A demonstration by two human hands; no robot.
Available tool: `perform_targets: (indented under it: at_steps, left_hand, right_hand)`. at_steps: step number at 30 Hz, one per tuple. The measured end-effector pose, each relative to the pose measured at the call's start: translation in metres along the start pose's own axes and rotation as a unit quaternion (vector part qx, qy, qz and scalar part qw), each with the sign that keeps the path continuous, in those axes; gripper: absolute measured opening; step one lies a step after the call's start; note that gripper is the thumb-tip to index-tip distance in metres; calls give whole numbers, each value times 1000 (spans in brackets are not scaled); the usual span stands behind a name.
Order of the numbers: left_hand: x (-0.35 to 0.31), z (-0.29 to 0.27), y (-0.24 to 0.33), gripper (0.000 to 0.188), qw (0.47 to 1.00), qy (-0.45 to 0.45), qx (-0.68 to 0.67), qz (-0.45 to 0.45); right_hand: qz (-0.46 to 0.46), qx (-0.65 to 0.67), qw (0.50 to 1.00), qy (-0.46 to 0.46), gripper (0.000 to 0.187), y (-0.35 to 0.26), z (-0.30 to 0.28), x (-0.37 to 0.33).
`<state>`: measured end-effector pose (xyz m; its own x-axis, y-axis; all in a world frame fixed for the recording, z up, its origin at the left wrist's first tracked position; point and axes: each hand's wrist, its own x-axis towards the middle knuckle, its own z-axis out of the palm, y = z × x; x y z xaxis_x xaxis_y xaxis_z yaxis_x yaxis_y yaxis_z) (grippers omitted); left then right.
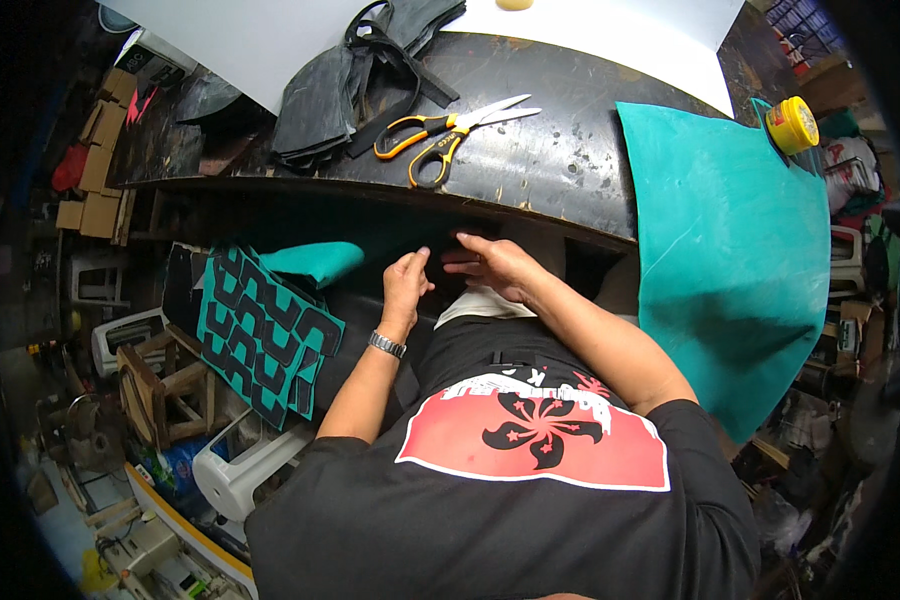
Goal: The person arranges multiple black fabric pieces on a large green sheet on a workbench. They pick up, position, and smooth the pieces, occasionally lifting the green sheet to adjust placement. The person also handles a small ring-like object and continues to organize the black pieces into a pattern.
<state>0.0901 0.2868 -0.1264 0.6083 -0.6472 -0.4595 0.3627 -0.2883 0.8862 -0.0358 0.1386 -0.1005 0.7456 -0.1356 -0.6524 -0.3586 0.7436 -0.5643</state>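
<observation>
My left hand [406,285], with a metal-banded watch [387,345] on its wrist, is over my lap just below the table's front edge. Its fingers curl in toward the thumb, and whatever they may hold is too dark to make out. Close by on the right, my right hand [497,266] has its fingers stretched out and apart, with nothing visible in them. Dark shadow under the table lies beyond both hands. Left of them, a green sheet [315,262] is partly curled over beside a green sheet with black curved shapes [260,335].
Orange-and-black scissors [450,140] lie on the dark table [560,80] beside stacked black pieces [320,105]. A large green sheet [725,240] drapes over the right edge, near a yellow tub [792,125]. White stools [235,470] and a wooden frame [160,385] stand at left.
</observation>
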Motion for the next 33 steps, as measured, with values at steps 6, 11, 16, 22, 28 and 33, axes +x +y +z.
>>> perform_targets:
  at_steps: [6,11,16,22,28,33]
  left_hand:
    - [3,-8,-4,27,987,-140,-63,55]
    - [-1,-5,-3,44,993,-90,-30,65]
    - [-3,-13,4,19,998,-13,-59,11]
    - [-3,-17,-4,18,998,-29,19,45]
    - [-14,-11,-1,24,998,-43,-11,36]
    - [-24,-1,3,22,997,-65,-39,-30]
  right_hand:
    - [-3,92,996,6,44,-3,-3,0]
    - [-17,151,988,11,43,-7,-1,-3]
    - [7,180,984,-14,44,-15,2,-11]
    - [-18,136,982,-128,38,-16,0,-14]
    - [-41,163,985,-25,50,-10,6,-11]
    - [-70,124,990,-1,63,-3,17,-9]
